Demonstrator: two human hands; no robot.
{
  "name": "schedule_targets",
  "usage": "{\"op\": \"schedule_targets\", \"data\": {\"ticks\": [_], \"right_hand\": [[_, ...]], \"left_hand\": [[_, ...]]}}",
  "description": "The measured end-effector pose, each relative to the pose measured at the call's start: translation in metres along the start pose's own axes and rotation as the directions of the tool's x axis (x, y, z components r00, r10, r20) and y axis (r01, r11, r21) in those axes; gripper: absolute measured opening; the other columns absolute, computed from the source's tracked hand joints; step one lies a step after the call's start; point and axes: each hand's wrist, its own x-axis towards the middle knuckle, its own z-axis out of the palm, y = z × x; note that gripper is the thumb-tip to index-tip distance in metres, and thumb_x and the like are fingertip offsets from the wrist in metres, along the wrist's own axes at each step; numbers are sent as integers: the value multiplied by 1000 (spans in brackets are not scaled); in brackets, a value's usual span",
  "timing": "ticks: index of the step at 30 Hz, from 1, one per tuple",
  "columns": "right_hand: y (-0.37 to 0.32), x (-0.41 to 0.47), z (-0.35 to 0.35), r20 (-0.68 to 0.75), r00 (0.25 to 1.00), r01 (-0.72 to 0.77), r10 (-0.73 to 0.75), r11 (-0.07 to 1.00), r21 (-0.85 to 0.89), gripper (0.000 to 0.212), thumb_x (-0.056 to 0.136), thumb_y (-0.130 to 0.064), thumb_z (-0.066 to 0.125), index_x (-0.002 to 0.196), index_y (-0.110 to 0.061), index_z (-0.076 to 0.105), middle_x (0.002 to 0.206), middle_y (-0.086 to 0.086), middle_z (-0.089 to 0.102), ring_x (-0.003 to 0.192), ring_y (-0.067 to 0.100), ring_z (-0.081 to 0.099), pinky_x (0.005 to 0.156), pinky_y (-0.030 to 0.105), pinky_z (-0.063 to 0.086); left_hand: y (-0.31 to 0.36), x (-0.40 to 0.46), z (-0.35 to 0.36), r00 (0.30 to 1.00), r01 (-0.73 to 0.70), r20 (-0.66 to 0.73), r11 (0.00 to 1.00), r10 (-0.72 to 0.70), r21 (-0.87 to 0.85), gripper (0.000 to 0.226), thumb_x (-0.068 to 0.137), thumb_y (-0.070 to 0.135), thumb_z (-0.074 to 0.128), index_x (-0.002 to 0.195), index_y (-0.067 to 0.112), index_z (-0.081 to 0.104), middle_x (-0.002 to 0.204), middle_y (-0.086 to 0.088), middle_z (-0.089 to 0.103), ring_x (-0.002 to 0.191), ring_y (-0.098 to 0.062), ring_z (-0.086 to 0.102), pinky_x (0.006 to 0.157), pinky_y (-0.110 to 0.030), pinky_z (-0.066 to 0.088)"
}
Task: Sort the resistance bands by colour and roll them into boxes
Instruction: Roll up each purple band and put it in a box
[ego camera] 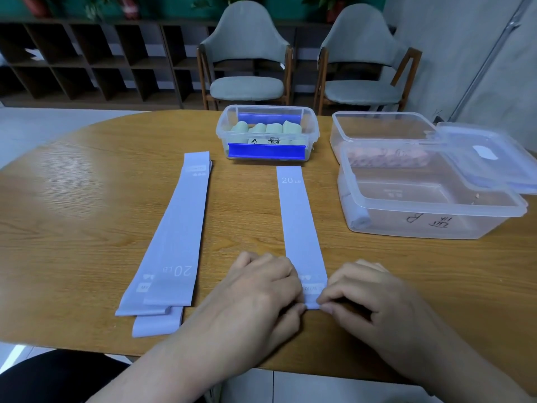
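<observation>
Pointing away — lilac band (299,225) lengthwise

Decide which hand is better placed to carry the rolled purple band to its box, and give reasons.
Probably the right hand. Both hands pinch the band's near end, but the box holding a purple roll stands on the right, so the left hand would have to cross over.

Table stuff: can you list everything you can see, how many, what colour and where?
single band: one, lilac, flat at table centre, near end under both hands
band pile: several, lilac, stacked left of it
blue-clip box: one, clear, far centre, holding pale green rolls
near box: one, clear, right, one lilac roll inside
far box: one, clear, behind it, pink rolls inside
lid: one, clear, far right
table: one, wooden
chairs: two, grey, behind table
hands: left and right, pinching band's near end
</observation>
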Motion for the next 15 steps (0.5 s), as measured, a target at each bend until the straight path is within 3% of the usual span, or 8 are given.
{"op": "schedule_targets", "data": {"ticks": [3,8,12,15], "right_hand": [[0,-1,0,-9,1000,-10,10,1000,-6,7,89,-28,66,90,-28,73,90,-20,59,89,3,54,81,27,44],[2,-1,-2,23,999,-30,31,999,-44,10,87,-32,69,94,-28,75,91,-20,56,89,1,51,84,7,34],[2,0,1,-3,999,-35,35,997,-71,13,88,-36,66,94,-28,74,91,-21,55,88,0,50,82,11,35],[1,1,3,-17,1000,2,-4,994,-112,15,92,-37,61,93,-29,73,93,-19,53,87,2,50,81,21,41]], "left_hand": [[0,0,0,1000,30,1,999,-30,-41,12,93,37,58,85,28,56,91,15,51,90,-9,50,84,-35,38],[2,1,-4,997,78,5,995,-78,-67,8,94,36,57,89,30,58,92,15,51,91,-7,49,85,-31,35],[2,1,-7,998,68,16,997,-67,-30,13,93,40,62,92,27,62,92,14,51,91,-10,51,87,-33,37],[1,-1,-6,999,49,7,999,-49,3,11,90,37,62,94,27,62,94,13,53,91,-10,52,87,-37,42]]}}
